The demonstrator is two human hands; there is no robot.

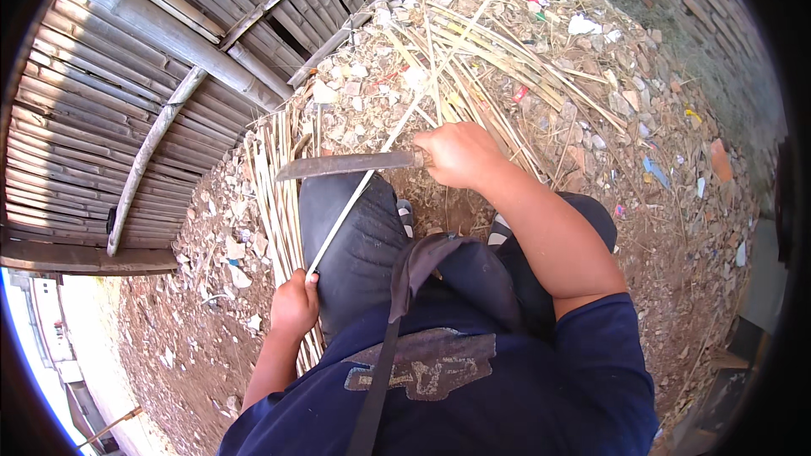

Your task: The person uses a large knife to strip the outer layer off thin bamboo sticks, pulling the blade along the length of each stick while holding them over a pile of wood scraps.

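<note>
Outdoors, seen from above, seated over bare dirt strewn with stone chips and litter. Right hand (pixel 460 154) at frame centre, closed tight round the handle of a long machete (pixel 342 165), fingers wrapped and hiding the grip; blade flat and dark, pointing toward frame left, lying level just above the knee. Left hand (pixel 293 304) at lower left of centre, fist shut on the near end of a thin pale bamboo strip (pixel 355 198), thumb on top. Strip running up and to the right from that fist, crossing the dark cloth (pixel 355 236) draped over the left thigh, passing the blade near its handle end; which of the two lies on top, hard to tell. Beyond the blade, strip carrying on toward the upper middle of the frame and merging with a loose heap of bamboo slivers (pixel 473 59) scattered across the ground. Tidier bundle of split strips (pixel 274 186) laid side by side left of the thigh, just beside the left hand. Bamboo-slat wall (pixel 110 93) with thick round poles filling the upper left. Brick wall (pixel 701 0) at upper right. Dark blue shirt (pixel 473 388) and a strap (pixel 380 371) across the chest along the bottom edge.
</note>
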